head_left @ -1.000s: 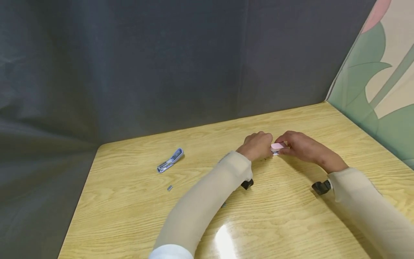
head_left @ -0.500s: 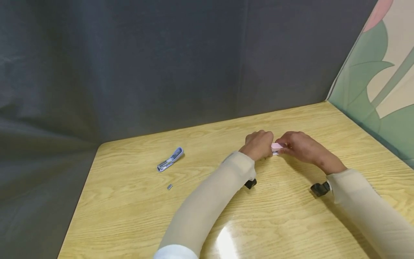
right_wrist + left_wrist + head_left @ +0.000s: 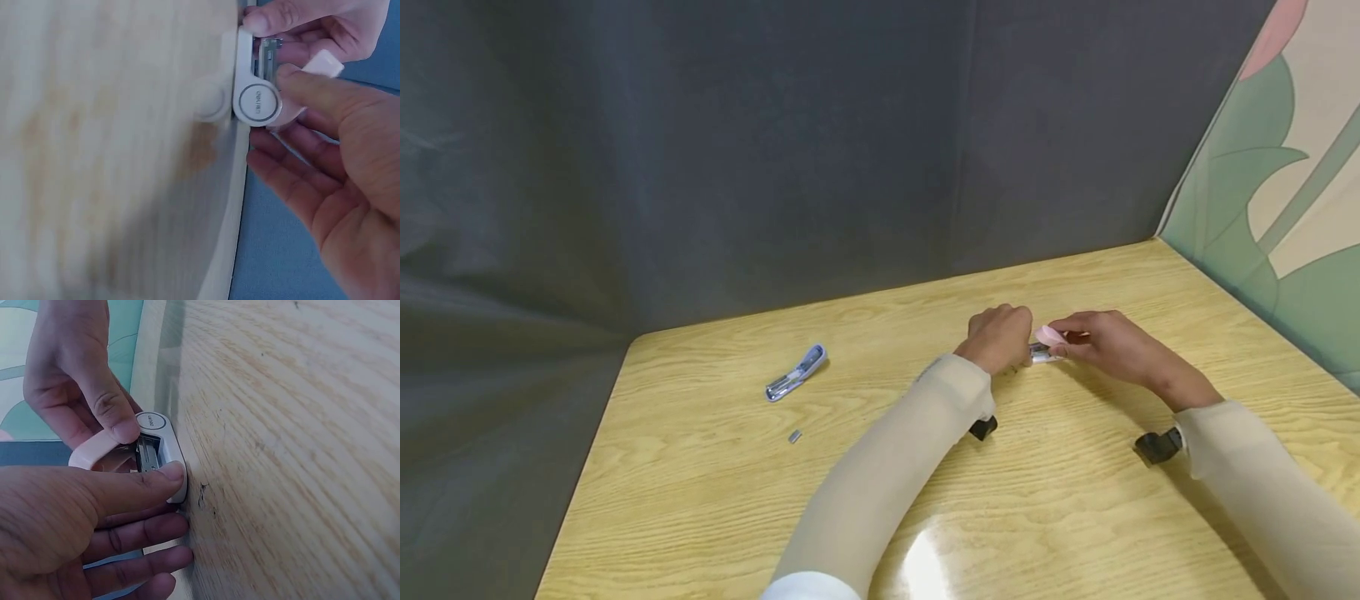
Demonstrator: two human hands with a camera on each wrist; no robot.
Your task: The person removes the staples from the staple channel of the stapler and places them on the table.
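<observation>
- since a second ago the pink lid (image 3: 1049, 335) of the stapler (image 3: 1043, 350) has swung up and back; before, it lay flat under my right hand (image 3: 1105, 342), and that hand has slid a little to the right.
- stapler sits on the surface (image 3: 1075, 517), right of centre, between both hands, its white base (image 3: 169, 450) flat on the wood.
- left hand (image 3: 998, 335): grip closed on the stapler, thumb (image 3: 140, 487) pressing the front end of the base, fingers curled below it.
- right hand: grip pinching the pink lid, thumb (image 3: 109, 412) on top near the round hinge (image 3: 257, 104).
- the metal magazine (image 3: 147, 456) shows in the gap; i cannot tell whether it holds staples.
- handling, as i judge it: small and light, so it will skid on the smooth surface unless the left hand keeps it pinned.
- hard plastic shell, stiff and slightly slick; the lid turns on one hinge, which looks like the weak point, so i would not force it past its stop.
- best hold seems the base sides low down, with the lid lifted by its free tip, keeping fingertips off the sharp magazine edges.
- a blue stapler (image 3: 795, 373) and a small staple strip (image 3: 793, 435) lie well apart to the left.
</observation>
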